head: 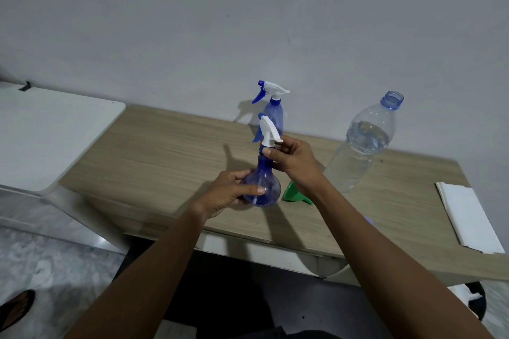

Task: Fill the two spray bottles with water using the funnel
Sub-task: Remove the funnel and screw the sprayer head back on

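Two spray bottles: a round-bellied translucent blue plastic spray bottle (261, 187) with a white trigger head is upright over the near middle of the table; a tall slim blue plastic spray bottle (274, 115) with a white-and-blue trigger stands behind it, near the wall.
Their contents: cannot tell.
Left hand (234, 190): fingers and thumb curl round the round bottle's belly.
Right hand (292, 159): thumb and fingertips pinch the neck just under the white trigger head.
Water source: a large clear ribbed plastic water bottle (360, 146), uncapped, stands right of the hands, roughly half full of water.
Funnel: a green plastic funnel (292, 192) lies on the table behind the right wrist, between the round bottle and the clear bottle.
Surface: pale wood-grain laminate table (165, 151); a flat white sheet (468, 217) lies at its right end.
Room: plain grey wall (248, 22); white tabletop (55, 129) to the left; mottled grey floor (55, 256).
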Demonstrator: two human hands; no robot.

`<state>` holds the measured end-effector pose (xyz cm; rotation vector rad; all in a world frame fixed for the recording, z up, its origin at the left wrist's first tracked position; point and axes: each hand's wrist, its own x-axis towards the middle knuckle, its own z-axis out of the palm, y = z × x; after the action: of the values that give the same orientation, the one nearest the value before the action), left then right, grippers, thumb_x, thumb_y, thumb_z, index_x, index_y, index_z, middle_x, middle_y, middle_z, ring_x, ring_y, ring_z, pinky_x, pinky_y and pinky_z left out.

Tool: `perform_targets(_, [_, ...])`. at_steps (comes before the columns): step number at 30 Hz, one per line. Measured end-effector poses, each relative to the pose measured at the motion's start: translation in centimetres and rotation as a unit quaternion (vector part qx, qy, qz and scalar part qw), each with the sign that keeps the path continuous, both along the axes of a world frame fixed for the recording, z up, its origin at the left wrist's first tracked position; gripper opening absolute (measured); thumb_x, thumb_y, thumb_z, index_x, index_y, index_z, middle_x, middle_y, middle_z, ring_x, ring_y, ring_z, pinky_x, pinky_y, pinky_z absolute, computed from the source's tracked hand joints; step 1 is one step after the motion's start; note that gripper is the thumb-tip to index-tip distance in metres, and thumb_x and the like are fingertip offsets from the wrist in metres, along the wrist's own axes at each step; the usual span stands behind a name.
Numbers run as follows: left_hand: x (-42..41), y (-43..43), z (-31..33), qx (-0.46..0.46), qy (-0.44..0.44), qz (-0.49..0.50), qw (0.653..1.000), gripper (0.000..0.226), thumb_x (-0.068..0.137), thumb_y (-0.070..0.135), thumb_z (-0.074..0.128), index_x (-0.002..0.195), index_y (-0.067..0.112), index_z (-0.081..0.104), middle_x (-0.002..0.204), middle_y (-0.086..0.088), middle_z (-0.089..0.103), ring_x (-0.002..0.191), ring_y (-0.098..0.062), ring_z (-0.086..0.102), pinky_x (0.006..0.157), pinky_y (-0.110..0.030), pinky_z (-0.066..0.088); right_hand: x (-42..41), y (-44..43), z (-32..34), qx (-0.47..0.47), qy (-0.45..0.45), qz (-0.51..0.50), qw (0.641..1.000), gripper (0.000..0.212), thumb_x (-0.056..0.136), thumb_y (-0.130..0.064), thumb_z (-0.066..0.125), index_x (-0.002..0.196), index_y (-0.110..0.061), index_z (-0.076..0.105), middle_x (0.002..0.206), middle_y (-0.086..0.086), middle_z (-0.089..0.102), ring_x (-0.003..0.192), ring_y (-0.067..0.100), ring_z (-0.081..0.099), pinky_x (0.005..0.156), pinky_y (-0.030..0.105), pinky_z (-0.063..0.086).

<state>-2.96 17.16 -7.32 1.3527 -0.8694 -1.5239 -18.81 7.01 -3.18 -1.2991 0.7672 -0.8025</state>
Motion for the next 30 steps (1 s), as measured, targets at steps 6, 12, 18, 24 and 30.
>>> perform_targets(6, [0.3, 0.3, -0.1, 0.005, -0.012, -0.010, 1.000, 0.066, 0.073, 0.014, 0.086, 0.135, 0.015, 0.061, 0.119, -0.006, 0.073, 0.114, -0.025, 0.068, 0.106, -0.051, 0.049, -0.4, 0.0, -0.1, 0.063, -0.027, 0.052, 0.996, 0.026, 0.095, 0.005, 0.061, 0.119, -0.002, 0.067, 0.105, 0.011, 0.074, 0.094, 0.019, 0.071, 0.090, 0.036, 0.060])
perform_targets(12, [0.3, 0.4, 0.4, 0.027, 0.043, -0.051, 0.997, 0.060, 0.072, 0.013, 0.078, 0.130, 0.014, 0.063, 0.127, -0.015, 0.068, 0.123, -0.037, 0.060, 0.110, -0.052, 0.043, -0.9, -0.8, 0.3, 0.127, -0.059, 0.137, 0.981, 0.032, 0.097, 0.000, 0.055, 0.128, -0.002, 0.061, 0.113, 0.009, 0.073, 0.109, 0.026, 0.069, 0.098, 0.043, 0.055])
perform_targets(18, [1.1, 0.3, 0.1, 0.053, 0.109, -0.095, 0.988, 0.067, 0.069, 0.018, 0.079, 0.133, 0.011, 0.062, 0.129, -0.019, 0.060, 0.117, -0.034, 0.051, 0.102, -0.048, 0.036, -1.0, -2.0, 1.1, 0.139, -0.040, 0.200, 0.969, 0.029, 0.098, -0.002, 0.055, 0.126, -0.004, 0.062, 0.118, 0.008, 0.073, 0.117, 0.028, 0.067, 0.100, 0.043, 0.054])
perform_targets(24, [1.4, -0.1, 1.1, 0.046, 0.162, -0.106, 0.980, 0.092, 0.059, 0.021, 0.088, 0.141, 0.004, 0.051, 0.130, -0.018, 0.056, 0.118, -0.034, 0.043, 0.087, -0.036, 0.040, -0.5, -2.3, 1.9, 0.179, -0.090, 0.223, 0.954, 0.054, 0.096, -0.005, 0.056, 0.147, 0.005, 0.042, 0.124, 0.010, 0.066, 0.122, 0.029, 0.062, 0.104, 0.044, 0.051])
perform_targets(30, [1.3, -0.3, 1.1, 0.037, 0.128, -0.107, 0.985, 0.079, 0.065, 0.021, 0.085, 0.136, 0.005, 0.056, 0.129, -0.018, 0.060, 0.120, -0.035, 0.049, 0.103, -0.048, 0.035, 0.7, -1.3, 2.3, 0.147, -0.073, 0.130, 0.978, 0.044, 0.091, -0.002, 0.067, 0.134, 0.002, 0.058, 0.110, 0.012, 0.066, 0.095, 0.026, 0.070, 0.095, 0.042, 0.057])
